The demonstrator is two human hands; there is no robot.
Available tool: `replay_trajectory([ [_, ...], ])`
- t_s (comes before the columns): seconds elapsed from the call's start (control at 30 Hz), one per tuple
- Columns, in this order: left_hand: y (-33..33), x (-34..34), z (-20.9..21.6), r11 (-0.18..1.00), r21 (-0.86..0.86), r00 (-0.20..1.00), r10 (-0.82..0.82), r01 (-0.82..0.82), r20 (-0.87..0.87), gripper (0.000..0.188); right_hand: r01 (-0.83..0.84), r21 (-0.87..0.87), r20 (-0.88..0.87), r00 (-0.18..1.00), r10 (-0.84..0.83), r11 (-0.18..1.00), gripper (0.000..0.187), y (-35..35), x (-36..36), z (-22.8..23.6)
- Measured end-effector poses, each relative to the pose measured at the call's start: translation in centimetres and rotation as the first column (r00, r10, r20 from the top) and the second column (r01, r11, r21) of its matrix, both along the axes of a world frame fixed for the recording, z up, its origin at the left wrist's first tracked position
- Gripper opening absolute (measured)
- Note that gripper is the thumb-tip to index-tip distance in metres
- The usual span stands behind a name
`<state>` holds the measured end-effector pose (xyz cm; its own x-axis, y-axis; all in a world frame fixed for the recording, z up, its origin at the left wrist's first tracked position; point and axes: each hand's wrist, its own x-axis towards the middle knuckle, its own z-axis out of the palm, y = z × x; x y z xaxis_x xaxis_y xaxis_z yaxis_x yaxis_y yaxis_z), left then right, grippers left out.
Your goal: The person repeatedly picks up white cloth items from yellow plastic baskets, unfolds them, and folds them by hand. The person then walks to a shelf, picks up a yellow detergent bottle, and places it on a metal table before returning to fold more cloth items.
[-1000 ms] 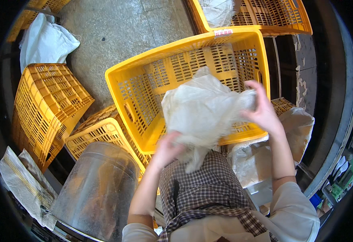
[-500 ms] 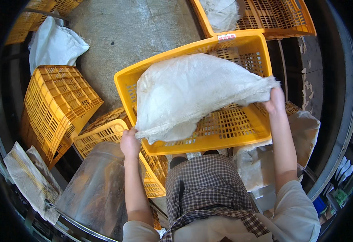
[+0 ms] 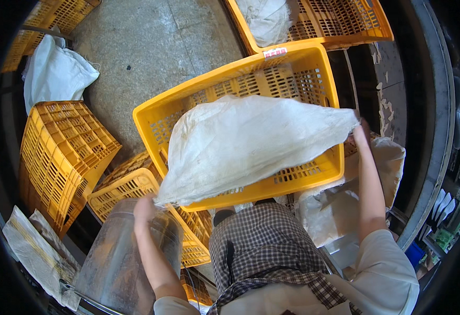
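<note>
A white woven sack is stretched between my two hands, over a large yellow plastic crate with slotted walls. My left hand, a little blurred, is closed on the sack's left corner, just outside the crate's near left rim. At the crate's right side my right hand grips the other end of the sack; its fingers are partly hidden. The sack covers much of the crate's opening, and slotted floor shows along its near and far sides.
Another yellow crate with white sacking stands beyond. Stacked yellow crates and a white sack are on the left. A clear curved cover is by my left forearm. A pale sack-lined container stands near my right forearm.
My hands have spread apart, the left one moving left and downward. The sack has drawn tauter and toward me, uncovering more of the crate's far side. The whole view has shifted slightly.
</note>
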<state>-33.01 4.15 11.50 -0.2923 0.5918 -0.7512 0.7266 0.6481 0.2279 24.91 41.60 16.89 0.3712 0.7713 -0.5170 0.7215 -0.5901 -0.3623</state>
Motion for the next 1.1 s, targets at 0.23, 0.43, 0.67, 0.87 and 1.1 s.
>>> replay_trajectory([
  [0.23,2.6,-2.8,-5.7,0.426,-0.013,0.407,0.872,-0.905,0.273,0.019,0.572,-0.460,-0.677,0.270,-0.685,0.679,0.027,1.2,-0.1,2.2],
  [0.43,13.8,-5.1,-5.6,-0.426,0.176,-0.076,0.512,-0.887,0.856,0.034,0.464,0.349,-0.757,0.652,-0.047,0.814,0.026,5.2,-7.5,2.1],
  [0.67,22.5,-9.0,-10.7,-0.040,0.358,0.240,0.670,-0.933,0.702,0.085,-0.501,0.552,0.152,0.846,0.511,0.666,0.059,14.8,-15.9,-2.2],
  [0.87,22.5,-9.7,-14.3,0.438,0.115,0.447,0.812,-0.892,0.374,0.087,-0.334,0.202,0.017,0.941,0.337,0.921,0.070,17.8,-13.8,-3.7],
  [1.1,22.5,-7.6,-12.8,0.627,0.151,0.614,0.635,-0.764,0.468,0.092,-0.180,-0.217,-0.354,0.930,0.095,0.959,0.066,20.1,-8.1,-2.6],
])
